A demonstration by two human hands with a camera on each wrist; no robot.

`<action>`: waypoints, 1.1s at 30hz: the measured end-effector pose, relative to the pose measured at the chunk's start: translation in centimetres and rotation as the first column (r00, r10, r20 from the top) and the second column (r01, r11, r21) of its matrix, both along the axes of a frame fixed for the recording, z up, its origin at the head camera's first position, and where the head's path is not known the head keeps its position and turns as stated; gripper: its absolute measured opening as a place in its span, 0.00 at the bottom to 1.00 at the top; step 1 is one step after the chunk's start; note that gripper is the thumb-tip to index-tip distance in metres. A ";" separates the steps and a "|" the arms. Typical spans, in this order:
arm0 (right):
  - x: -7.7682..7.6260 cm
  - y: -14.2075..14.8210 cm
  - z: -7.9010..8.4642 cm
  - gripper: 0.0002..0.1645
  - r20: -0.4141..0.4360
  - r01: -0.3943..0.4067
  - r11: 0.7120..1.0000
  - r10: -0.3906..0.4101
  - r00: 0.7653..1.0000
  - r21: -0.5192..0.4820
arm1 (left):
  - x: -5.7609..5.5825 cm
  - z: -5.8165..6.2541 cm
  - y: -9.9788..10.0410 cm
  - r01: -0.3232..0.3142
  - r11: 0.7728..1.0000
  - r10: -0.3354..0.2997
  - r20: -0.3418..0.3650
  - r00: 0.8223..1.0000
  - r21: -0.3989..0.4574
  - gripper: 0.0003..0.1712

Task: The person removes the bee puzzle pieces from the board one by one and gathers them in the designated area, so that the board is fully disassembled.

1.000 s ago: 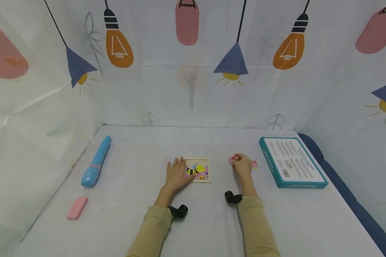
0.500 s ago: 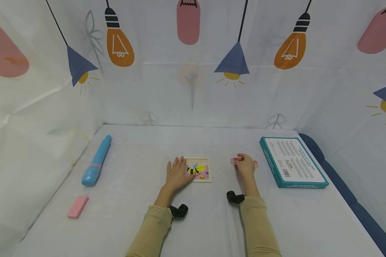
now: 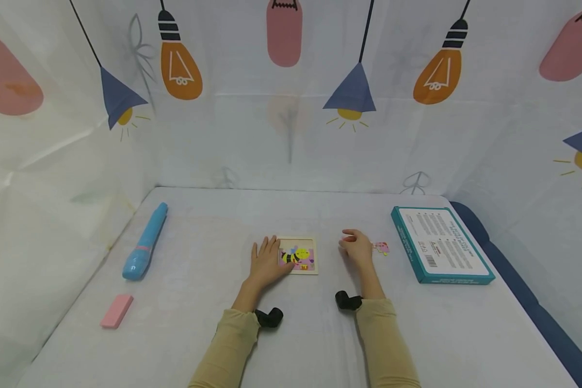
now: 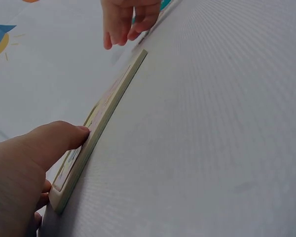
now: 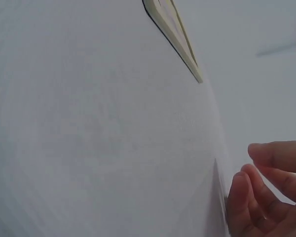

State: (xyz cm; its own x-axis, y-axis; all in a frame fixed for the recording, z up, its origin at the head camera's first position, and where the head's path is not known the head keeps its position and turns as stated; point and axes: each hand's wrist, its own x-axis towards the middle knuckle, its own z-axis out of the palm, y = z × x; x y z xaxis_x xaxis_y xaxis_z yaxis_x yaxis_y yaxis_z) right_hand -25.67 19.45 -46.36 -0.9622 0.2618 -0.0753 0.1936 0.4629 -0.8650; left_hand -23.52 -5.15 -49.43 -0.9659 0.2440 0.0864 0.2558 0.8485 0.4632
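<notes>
A small wooden puzzle frame (image 3: pixel 298 272) lies near the table's middle, with a bee picture (image 3: pixel 298 256) of pink, yellow and black in its lower part. My left hand (image 3: pixel 265 263) rests at the frame's left side, fingers spread. In the left wrist view, its thumb (image 4: pixel 64 134) lies over the near rim. To the right of the frame, my right hand (image 3: pixel 358 249) is raised above the table, fingers loosely bent, with nothing seen between them in the wrist views. Just right of that hand lies a pink puzzle piece (image 3: pixel 381 248), partly hidden by it.
A teal and white box (image 3: pixel 443 245) lies at the right. Over on the left are a blue pen-shaped device (image 3: pixel 145 242) and a pink block (image 3: pixel 117 311). White printed curtains (image 3: pixel 291 134) stand behind the white table (image 3: pixel 315 328).
My right hand has shifted left and away from the pink pieces. The pink edge left of its fingers no longer shows. My left hand stays at the frame.
</notes>
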 end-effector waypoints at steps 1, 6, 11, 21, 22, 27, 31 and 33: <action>0.0 -0.3 0.0 0.21 -0.005 -0.010 1.000 0.010 1.000 -0.008 | 0.0 0.0 0.0 0.000 1.000 0.000 -0.002 1.000 0.002 0.47; -0.1 -1.6 -0.1 0.21 -0.013 -0.054 0.998 0.054 0.998 -0.034 | 0.1 0.1 0.0 0.001 1.000 -0.001 0.001 1.000 0.008 0.48; 0.1 -2.8 0.0 0.20 0.005 -0.091 0.996 0.091 0.996 -0.015 | 0.2 0.1 -0.1 0.021 0.999 -0.020 -0.021 1.000 0.029 0.43; 0.8 -4.7 0.4 0.18 0.040 -0.190 0.981 0.189 0.981 0.045 | 0.3 0.1 -0.1 0.079 0.995 -0.076 -0.056 0.996 0.068 0.34; 0.9 -4.9 0.3 0.18 0.045 -0.202 0.978 0.199 0.979 0.057 | 0.3 0.1 -0.1 0.089 0.994 -0.085 -0.057 0.995 0.061 0.33; 1.2 -5.4 0.4 0.18 0.082 -0.269 0.954 0.260 0.962 0.130 | 0.0 -0.2 0.0 0.137 0.990 -0.133 -0.090 0.987 0.040 0.26; 1.2 -5.5 0.2 0.19 0.099 -0.329 0.924 0.315 0.944 0.195 | -0.1 -0.3 0.0 0.150 0.988 -0.145 -0.109 0.983 0.036 0.22; 1.2 -5.5 0.0 0.20 0.106 -0.343 0.914 0.327 0.939 0.217 | -0.1 -0.3 0.0 0.150 0.988 -0.145 -0.111 0.983 0.034 0.21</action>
State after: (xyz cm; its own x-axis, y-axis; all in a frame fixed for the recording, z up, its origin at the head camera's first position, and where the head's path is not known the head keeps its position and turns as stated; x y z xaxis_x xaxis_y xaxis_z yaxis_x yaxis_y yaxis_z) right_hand -24.51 13.97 -46.31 -0.9913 -0.0575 -0.1186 0.0456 0.6945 -0.7181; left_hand -23.58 -5.13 -49.78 -0.9041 0.3770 0.2013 0.4270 0.7781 0.4607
